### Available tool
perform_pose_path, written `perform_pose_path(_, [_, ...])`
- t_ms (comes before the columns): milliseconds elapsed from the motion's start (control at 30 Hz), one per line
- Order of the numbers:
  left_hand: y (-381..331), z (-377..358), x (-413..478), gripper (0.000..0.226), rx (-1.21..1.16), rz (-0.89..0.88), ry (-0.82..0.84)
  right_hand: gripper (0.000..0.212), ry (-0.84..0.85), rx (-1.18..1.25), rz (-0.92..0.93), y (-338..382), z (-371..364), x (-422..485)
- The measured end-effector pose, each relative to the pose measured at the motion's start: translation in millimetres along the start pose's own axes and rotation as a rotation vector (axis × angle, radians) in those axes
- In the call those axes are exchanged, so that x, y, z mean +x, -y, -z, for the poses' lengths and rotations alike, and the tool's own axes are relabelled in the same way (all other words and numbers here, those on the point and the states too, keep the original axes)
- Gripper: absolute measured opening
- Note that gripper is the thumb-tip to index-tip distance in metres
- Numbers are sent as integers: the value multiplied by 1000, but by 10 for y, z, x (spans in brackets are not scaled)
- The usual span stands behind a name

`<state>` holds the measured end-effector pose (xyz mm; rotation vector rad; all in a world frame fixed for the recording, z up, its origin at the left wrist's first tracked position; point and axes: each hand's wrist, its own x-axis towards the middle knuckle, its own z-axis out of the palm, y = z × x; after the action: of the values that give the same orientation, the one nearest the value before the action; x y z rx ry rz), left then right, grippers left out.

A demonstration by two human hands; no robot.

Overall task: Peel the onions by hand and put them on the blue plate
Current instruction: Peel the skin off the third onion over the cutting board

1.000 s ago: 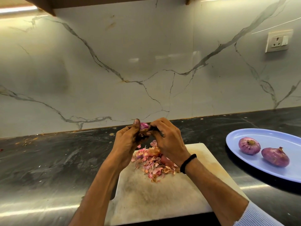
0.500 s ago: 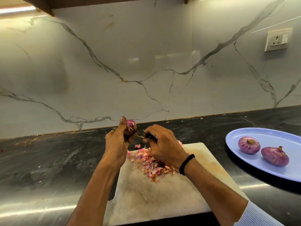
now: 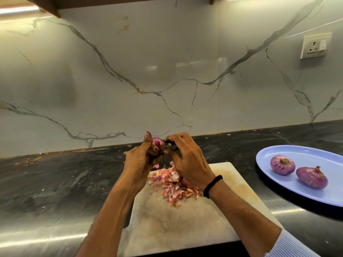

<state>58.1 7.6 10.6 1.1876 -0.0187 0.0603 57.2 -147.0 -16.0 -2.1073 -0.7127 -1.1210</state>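
The head camera shows the job part-way through. Toward the right edge of the desk (image 3: 55, 182) sits the blue plate (image 3: 315, 156), and on it lie two onions (image 3: 282, 164), near each other but not touching. Both look smooth and purple, so I'd judge them peeled and finished.

A third onion (image 3: 156, 145) is held in the air above the far edge of the cutting board (image 3: 176, 225), which lies at the desk's near edge. The left hand (image 3: 141, 164) grips it, fingers (image 3: 156, 157) curled under it and the thumb standing up its left side. The right hand (image 3: 187, 164) reaches in from the right, thumb and forefinger bent and pinching at the onion's skin. Whether a scrap is caught between them I cannot tell. This onion looks patchy, so I'd say it needs more peeling before it goes to the plate.

A heap of peelings (image 3: 167, 184) covers the board's far half. Something reddish shows under the right wrist, perhaps another onion, but I cannot tell.
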Motion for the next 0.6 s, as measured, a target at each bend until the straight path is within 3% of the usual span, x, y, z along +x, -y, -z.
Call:
perform_pose_path(300, [11, -31, -42, 48, 40, -1, 19, 18, -63, -33, 72, -15, 0, -20])
perform_pose_path(433, [8, -22, -26, 59, 35, 13, -13, 19, -54, -49, 60, -30, -19, -24])
perform_pose_path(600, [-24, -25, -34, 53, -26, 27, -30, 21, -61, -51, 7, -38, -30, -13])
